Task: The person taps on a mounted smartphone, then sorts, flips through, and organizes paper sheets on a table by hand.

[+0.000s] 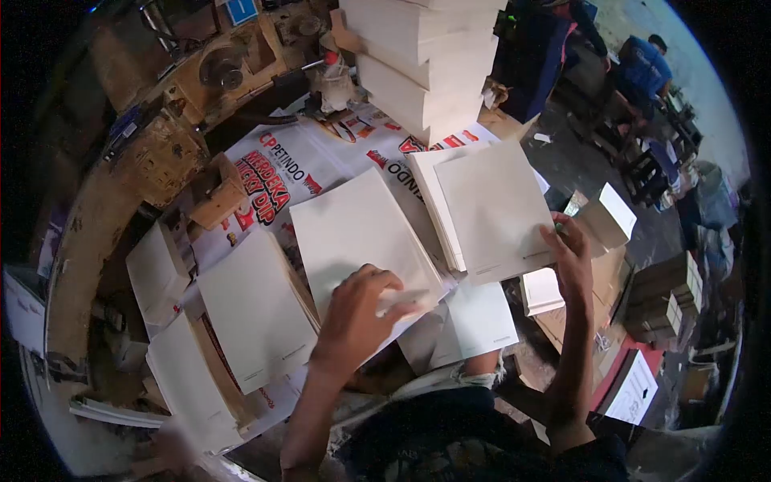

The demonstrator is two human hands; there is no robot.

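My right hand (569, 253) pinches the right edge of the top white sheet (494, 209) on the right-hand paper stack. That sheet sits askew over the stack (434, 213) below it. A small green spot shows at the fingertips. My left hand (357, 313) hovers over or rests on the near part of the middle paper stack (345, 233); contact is unclear. Its fingers are curled, with the thumb stretched apart and something whitish, too blurred to name, between them. Another paper stack (253, 305) lies left of that hand. Loose white sheets (478, 317) lie near my lap.
A tall pile of white paper (430, 64) rises at the back. More stacks (189, 386) stand at the left, beside a small wooden block (218, 193). A printed banner (273, 173) covers the table. Bundles (662, 297) sit low on the right. A person in blue (642, 68) is farther off.
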